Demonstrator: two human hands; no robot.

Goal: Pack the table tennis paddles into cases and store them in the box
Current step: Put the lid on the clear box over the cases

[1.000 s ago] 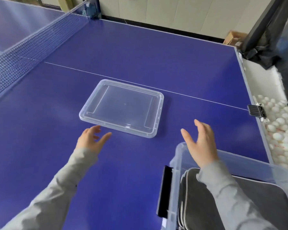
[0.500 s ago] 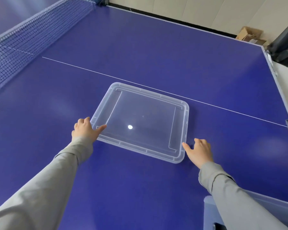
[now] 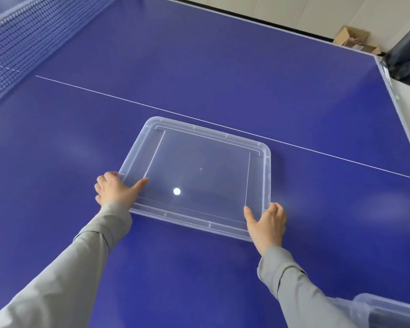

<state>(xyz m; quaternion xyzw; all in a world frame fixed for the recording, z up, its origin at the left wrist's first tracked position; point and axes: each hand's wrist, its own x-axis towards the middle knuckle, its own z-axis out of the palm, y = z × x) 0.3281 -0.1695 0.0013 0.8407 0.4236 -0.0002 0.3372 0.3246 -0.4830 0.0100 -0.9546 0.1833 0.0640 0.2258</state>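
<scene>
On blue table (image 3: pixel 223 67), just this side of the white centre line, clear lid (image 3: pixel 199 176) lies flat. Left hand (image 3: pixel 115 189) grips its near-left corner, thumb on top; right hand (image 3: pixel 266 223) grips near-right corner w/ thumb over rim. Box (image 3: pixel 388 308) edge bottom right.

This was an indoor table tennis room. A blue table tennis table (image 3: pixel 199 67) filled nearly the whole view, with a white centre line (image 3: pixel 223 125) painted along it and a dark mesh net (image 3: pixel 21 43) stretched across its far left edge. Past the far right corner stood a pale panelled wall (image 3: pixel 294 10), with cardboard boxes (image 3: pixel 355 40) on the floor.
</scene>
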